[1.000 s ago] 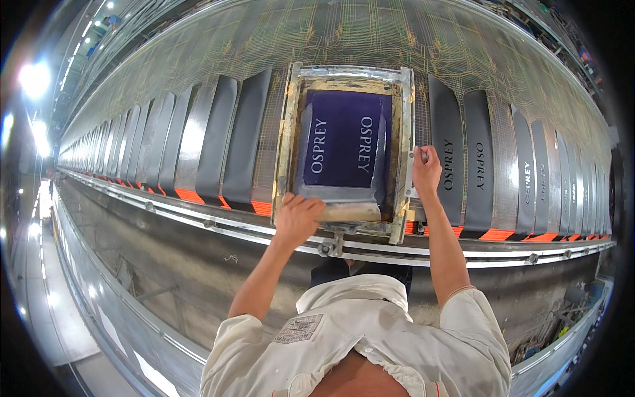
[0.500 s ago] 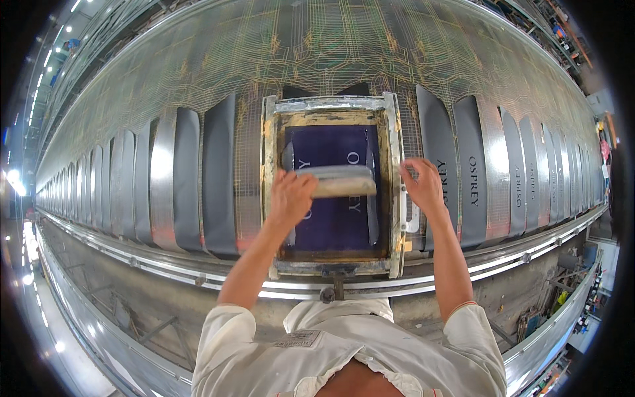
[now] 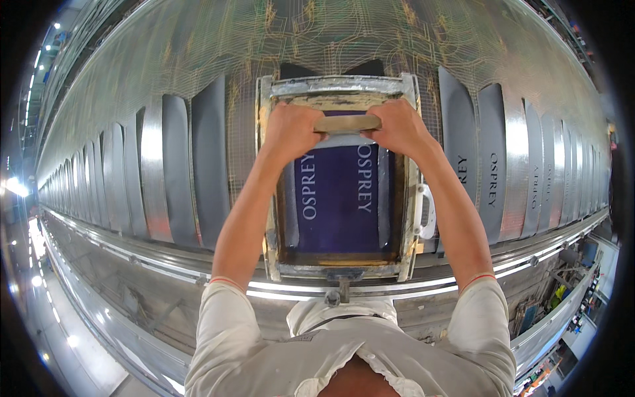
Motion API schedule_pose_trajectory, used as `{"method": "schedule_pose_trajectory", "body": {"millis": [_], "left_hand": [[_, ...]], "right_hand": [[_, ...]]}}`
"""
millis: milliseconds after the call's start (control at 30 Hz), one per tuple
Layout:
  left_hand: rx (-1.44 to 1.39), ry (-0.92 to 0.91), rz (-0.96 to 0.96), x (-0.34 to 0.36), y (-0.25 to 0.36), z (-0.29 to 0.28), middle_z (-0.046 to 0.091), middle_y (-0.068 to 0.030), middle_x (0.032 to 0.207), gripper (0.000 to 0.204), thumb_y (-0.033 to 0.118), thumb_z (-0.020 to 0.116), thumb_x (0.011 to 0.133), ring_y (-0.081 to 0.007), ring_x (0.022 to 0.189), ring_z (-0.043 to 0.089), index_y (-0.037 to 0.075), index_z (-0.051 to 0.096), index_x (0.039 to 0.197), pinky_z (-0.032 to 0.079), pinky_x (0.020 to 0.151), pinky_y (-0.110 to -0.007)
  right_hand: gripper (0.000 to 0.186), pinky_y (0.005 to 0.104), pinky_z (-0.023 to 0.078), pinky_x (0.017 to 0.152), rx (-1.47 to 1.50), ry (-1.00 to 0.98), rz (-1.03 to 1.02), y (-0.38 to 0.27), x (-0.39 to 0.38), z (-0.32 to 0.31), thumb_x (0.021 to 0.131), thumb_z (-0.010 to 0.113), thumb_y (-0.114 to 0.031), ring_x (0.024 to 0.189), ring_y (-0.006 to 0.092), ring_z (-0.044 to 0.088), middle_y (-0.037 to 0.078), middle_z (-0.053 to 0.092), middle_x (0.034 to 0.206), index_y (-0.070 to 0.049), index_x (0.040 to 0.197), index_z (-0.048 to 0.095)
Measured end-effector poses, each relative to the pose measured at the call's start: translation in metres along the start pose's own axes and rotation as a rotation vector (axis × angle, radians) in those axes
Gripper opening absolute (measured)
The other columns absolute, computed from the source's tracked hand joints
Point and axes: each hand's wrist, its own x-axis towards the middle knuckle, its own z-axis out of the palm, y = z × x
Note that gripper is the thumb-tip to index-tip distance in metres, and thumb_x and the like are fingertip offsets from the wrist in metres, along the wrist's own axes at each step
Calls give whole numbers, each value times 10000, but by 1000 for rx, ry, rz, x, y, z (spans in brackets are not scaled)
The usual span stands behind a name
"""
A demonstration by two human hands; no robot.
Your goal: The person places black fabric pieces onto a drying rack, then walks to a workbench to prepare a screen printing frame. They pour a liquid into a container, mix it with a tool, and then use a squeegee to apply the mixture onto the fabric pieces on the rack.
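Both my hands grip a squeegee with a pale bar-shaped handle [image 3: 347,124] near the far end of a framed printing screen. My left hand [image 3: 291,130] is wrapped round its left end, my right hand [image 3: 398,126] round its right end. Beneath it lies the screen's purple mesh [image 3: 337,228], with two columns of lettering running lengthwise. A worn, stained metal frame [image 3: 340,85] surrounds the mesh. On the frame's right side is a white handle [image 3: 426,212]. Dark grey panel tips [image 3: 366,68] show beyond the far edge of the frame.
The long table [image 3: 317,40] carries rows of dark grey panels to the left [image 3: 178,172] and to the right, where several bear printed lettering [image 3: 491,159]. A metal rail [image 3: 304,289] runs along the near edge, with a knob [image 3: 332,298] below the frame.
My right hand has moved from beside the frame onto the squeegee and closed on it. The squeegee, held by my left hand throughout, has moved to the far end of the screen.
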Motion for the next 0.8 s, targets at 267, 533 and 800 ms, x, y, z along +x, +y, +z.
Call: {"method": "schedule_pose_trajectory", "body": {"millis": [267,533,800], "left_hand": [[11,64,106,-189,53,54,710,-14,836,136,206,789,716,-229,797,680,165,713,821,439,838,-363],[30,8,94,-136,40,31,712,-30,817,172,280,807,761,-242,795,684,146,731,837,445,841,-424],[116,-34,30,27,-11,-7,707,-86,765,266,362,804,789,-303,830,690,122,721,868,458,956,-466]], "right_hand": [[337,422,474,943,61,99,-207,-57,-172,62,602,803,-98,931,280,657,73,699,875,-77,928,723],[203,420,472,935,-128,-67,-132,-48,-127,32,726,761,-197,920,276,648,85,690,843,-99,900,725],[308,469,553,798,-62,-37,30,6,25,-14,783,810,-354,870,385,697,183,715,845,-88,917,734]]}}
